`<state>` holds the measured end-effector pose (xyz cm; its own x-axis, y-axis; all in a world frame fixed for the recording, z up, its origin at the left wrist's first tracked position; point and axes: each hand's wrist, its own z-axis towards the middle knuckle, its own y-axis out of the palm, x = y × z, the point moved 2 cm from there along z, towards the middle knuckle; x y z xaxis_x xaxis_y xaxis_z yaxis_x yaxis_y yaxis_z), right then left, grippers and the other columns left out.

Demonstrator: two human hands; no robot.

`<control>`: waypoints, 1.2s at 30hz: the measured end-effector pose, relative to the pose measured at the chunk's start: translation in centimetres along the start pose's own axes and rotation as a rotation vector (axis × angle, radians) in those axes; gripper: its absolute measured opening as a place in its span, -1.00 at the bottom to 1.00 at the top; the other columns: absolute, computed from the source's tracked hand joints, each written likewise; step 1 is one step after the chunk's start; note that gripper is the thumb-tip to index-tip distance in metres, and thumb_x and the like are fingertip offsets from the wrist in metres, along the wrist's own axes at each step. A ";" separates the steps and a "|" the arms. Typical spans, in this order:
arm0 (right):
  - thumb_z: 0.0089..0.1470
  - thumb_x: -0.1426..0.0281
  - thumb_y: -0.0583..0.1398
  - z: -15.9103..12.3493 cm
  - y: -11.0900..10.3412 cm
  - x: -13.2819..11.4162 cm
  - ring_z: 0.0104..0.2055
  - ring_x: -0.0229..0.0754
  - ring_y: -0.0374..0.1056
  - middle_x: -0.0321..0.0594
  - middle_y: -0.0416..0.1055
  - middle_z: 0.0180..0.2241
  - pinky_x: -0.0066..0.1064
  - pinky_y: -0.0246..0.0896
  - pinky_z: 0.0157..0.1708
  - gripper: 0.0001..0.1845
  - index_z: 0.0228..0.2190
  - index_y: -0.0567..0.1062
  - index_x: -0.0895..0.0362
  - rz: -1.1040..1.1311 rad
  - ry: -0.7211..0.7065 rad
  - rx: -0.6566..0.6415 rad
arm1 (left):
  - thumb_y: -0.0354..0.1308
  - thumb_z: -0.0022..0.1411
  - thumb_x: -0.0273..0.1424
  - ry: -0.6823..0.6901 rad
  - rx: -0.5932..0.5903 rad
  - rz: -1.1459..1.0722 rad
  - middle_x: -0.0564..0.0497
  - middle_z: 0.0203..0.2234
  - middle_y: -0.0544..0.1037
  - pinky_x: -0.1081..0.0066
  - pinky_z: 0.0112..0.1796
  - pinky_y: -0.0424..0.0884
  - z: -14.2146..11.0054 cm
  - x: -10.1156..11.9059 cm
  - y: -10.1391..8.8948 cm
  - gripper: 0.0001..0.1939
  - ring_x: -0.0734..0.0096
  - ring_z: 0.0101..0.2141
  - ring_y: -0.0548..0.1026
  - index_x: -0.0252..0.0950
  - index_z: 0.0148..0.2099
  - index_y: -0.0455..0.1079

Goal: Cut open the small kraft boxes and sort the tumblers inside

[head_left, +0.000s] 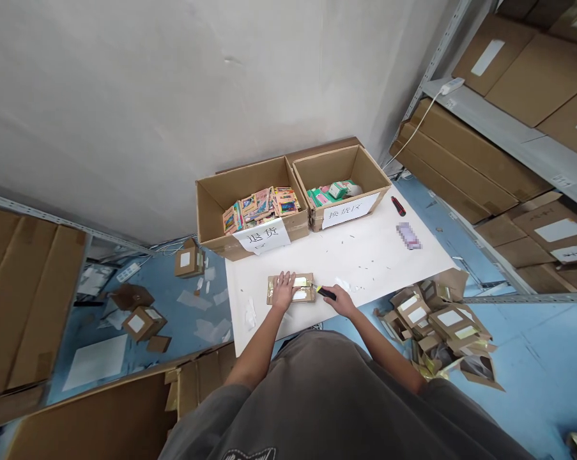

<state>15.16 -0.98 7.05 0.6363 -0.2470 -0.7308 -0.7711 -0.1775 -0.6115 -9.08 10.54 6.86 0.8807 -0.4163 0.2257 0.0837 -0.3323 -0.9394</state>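
Observation:
A small taped cardboard box (309, 295) with white labels lies flat on the white table (317, 255) in front of me. My left hand (284, 291) rests on its top with the fingers laid out flat. In my right hand (344, 303) is a black and yellow utility knife (325, 292), its tip at the box's right end. Whether the blade cuts into the tape is too small to tell. Behind the box stand two open cartons: the left carton (211, 240) holds many colourful small packs, the right carton (381, 195) green and white packages.
A red and black tool (398, 206) and a blurred pinkish item (408, 236) lie on the table's right side. Paper scraps (250, 313) lie at the left. Opened boxes (453, 319) pile up on the floor at right. Shelves of cartons (470, 160) flank the table.

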 end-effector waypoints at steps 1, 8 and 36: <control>0.25 0.26 0.22 -0.3 0.2 -0.1 0.00 -0.06 0.41 -0.16 0.44 -0.06 -0.34 0.28 0.00 -0.49 0.22 0.44 -0.07 -0.037 -0.018 -0.015 | -0.02 0.45 -0.14 -0.014 0.014 -0.003 -0.14 0.41 0.22 -0.06 0.39 -0.14 -0.2 0.1 0.2 -0.37 0.00 0.45 -0.02 -0.09 0.49 0.07; 0.32 0.25 0.19 -0.4 1.8 -1.6 -0.08 -0.12 0.43 -0.19 0.38 0.00 -0.43 0.21 -0.08 -0.51 0.25 0.37 -0.09 -0.247 -0.044 -0.061 | -0.07 0.48 -0.15 -0.057 0.077 -0.020 -0.12 0.39 0.27 -0.03 0.40 -0.19 -0.7 0.6 1.0 -0.41 0.02 0.44 0.04 -0.12 0.47 0.13; 0.41 0.20 0.02 -0.8 2.6 -3.4 -0.10 0.02 0.49 -0.04 0.48 -0.01 -0.33 0.19 -0.17 -0.47 0.34 0.20 -0.08 -0.464 0.121 -0.081 | -0.11 0.49 -0.17 -0.111 0.143 -0.057 -0.16 0.35 0.33 -0.04 0.40 -0.21 -0.5 1.0 2.2 -0.45 0.02 0.40 0.14 -0.14 0.43 0.21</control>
<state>10.96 -1.40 8.19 0.9102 -0.2323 -0.3428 -0.4085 -0.3674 -0.8355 -8.29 8.99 5.19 0.9180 -0.3018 0.2572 0.1932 -0.2259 -0.9548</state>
